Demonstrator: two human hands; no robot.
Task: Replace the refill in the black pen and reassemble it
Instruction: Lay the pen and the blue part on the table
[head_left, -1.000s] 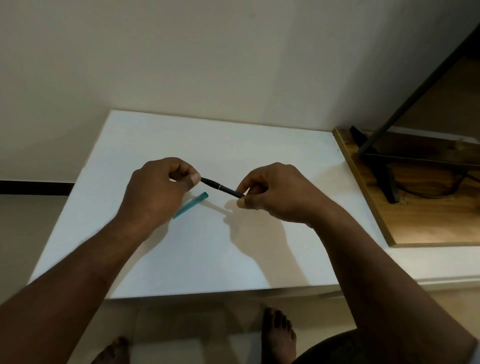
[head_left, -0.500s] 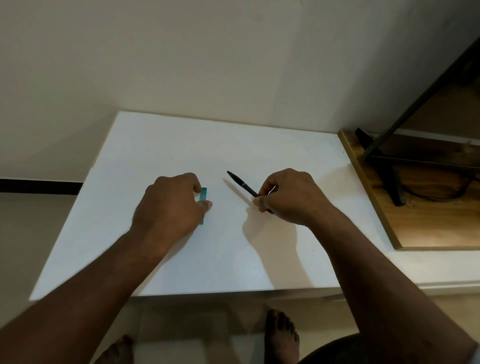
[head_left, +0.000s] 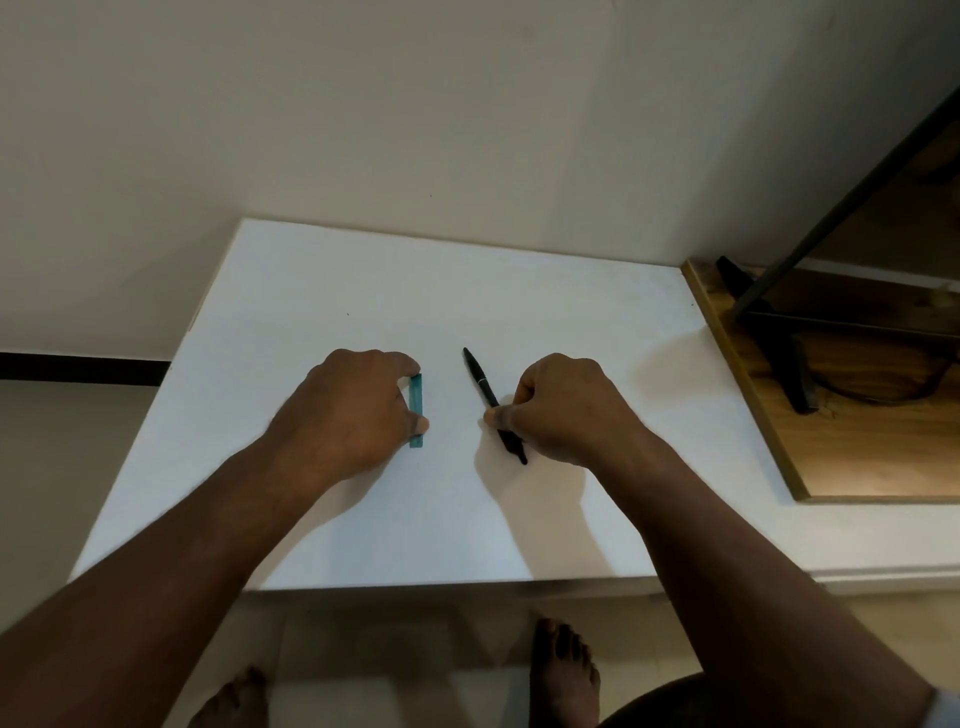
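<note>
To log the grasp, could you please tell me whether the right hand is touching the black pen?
Touching. The head view shows the right hand pinching the black pen between thumb and finger, the pen's ends sticking out either side.

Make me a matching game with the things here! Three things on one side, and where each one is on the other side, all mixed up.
Things:
1. black pen
2. teal tube
3. wooden board

Places:
A. to the right of the white table, with a black stand on it
B. pinched by the left hand
C. gripped by the right hand

Pairs: 1-C, 2-B, 3-A
</note>
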